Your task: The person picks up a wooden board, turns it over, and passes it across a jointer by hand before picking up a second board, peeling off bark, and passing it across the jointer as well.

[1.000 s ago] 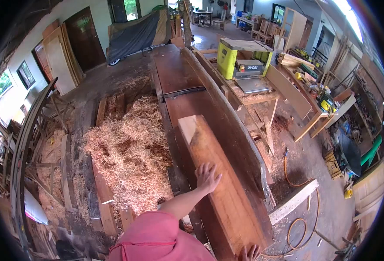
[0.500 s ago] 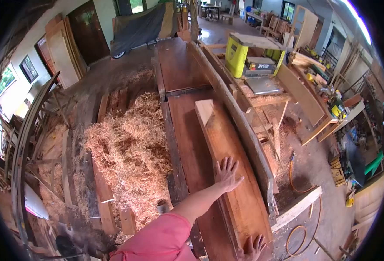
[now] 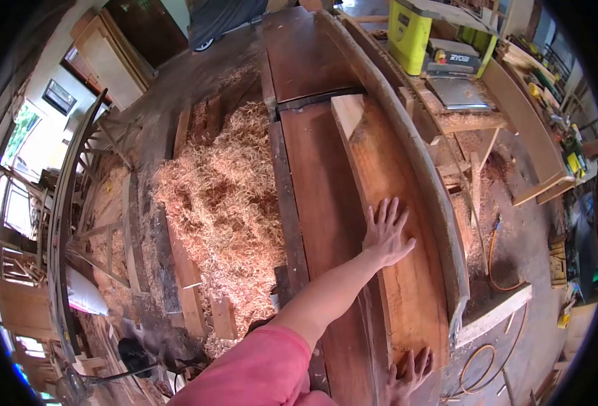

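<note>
A long, thick wooden board (image 3: 397,169) lies lengthwise on a dark reddish-brown bench surface (image 3: 319,183). Its far corner has a pale patch. My left hand (image 3: 385,237) rests palm down on the board's upper face, about midway along, fingers spread and thumb out to the right. Nearer to me, my right hand (image 3: 408,379) touches the board's near part with its fingers apart; the wrist is cut off by the frame's lower edge. Along the board's right side runs a raised wooden rail (image 3: 417,145).
Wood shavings (image 3: 224,203) are heaped left of the bench. A green Ryobi planer (image 3: 441,47) stands on a wooden stand at the upper right. An orange hose (image 3: 492,369) coils on the floor at right. Timber frames (image 3: 109,223) stand at left.
My view has tilted down and turned left. The board's far end now lies closer to the bench's cross seam, so it has slid forward a little. Both hands stay on the board.
</note>
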`<action>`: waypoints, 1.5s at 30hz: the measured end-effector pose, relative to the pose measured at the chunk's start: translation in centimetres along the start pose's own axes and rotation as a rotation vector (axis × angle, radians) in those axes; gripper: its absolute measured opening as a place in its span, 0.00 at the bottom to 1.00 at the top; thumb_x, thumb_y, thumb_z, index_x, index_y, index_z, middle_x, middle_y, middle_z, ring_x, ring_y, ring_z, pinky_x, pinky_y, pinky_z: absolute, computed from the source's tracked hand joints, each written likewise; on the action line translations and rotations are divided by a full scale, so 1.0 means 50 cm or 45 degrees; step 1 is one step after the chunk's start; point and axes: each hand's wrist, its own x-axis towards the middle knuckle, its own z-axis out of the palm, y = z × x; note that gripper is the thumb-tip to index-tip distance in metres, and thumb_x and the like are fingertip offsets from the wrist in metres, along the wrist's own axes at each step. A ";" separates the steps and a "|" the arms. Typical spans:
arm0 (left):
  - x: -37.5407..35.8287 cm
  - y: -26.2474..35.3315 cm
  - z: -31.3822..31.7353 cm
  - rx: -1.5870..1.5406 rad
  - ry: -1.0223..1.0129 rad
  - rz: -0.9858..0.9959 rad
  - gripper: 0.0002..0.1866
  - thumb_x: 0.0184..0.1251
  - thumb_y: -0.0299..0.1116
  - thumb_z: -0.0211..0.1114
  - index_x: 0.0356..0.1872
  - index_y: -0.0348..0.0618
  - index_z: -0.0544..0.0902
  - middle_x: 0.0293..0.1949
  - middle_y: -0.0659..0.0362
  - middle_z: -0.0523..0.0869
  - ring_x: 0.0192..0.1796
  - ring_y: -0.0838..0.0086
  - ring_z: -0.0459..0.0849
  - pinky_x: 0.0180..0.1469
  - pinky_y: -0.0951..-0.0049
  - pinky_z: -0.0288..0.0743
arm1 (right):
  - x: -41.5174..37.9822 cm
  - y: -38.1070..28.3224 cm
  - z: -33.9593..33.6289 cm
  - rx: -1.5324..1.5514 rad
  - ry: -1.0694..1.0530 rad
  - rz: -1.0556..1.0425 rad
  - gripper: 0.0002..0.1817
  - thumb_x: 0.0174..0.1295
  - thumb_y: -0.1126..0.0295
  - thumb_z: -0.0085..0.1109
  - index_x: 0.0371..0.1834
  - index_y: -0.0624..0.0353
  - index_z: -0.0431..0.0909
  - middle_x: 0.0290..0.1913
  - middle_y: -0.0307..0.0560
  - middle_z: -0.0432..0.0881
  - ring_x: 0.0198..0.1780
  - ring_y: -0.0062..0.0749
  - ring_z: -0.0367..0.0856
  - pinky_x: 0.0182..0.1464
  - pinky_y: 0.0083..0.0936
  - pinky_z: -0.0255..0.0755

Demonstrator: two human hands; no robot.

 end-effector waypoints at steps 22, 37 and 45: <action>0.149 -0.127 -0.039 -0.106 0.004 -0.030 0.49 0.70 0.72 0.53 0.83 0.52 0.58 0.86 0.48 0.46 0.87 0.50 0.42 0.82 0.35 0.37 | 0.176 -0.044 0.080 -0.082 -0.077 -0.116 0.34 0.70 0.45 0.57 0.73 0.56 0.75 0.78 0.68 0.66 0.81 0.70 0.59 0.79 0.65 0.49; 0.175 -0.149 -0.056 -0.103 0.030 -0.039 0.49 0.69 0.71 0.56 0.82 0.49 0.60 0.85 0.47 0.49 0.86 0.50 0.43 0.82 0.35 0.37 | 0.218 -0.065 0.091 -0.001 -0.059 -0.102 0.34 0.69 0.44 0.59 0.71 0.53 0.77 0.78 0.67 0.67 0.80 0.69 0.60 0.80 0.65 0.47; 0.202 -0.164 -0.050 -0.038 0.043 -0.046 0.49 0.68 0.71 0.55 0.83 0.51 0.59 0.85 0.48 0.48 0.86 0.51 0.43 0.82 0.35 0.37 | 0.249 -0.088 0.093 -0.003 -0.058 -0.096 0.33 0.68 0.47 0.61 0.70 0.57 0.78 0.78 0.67 0.68 0.80 0.67 0.61 0.80 0.62 0.47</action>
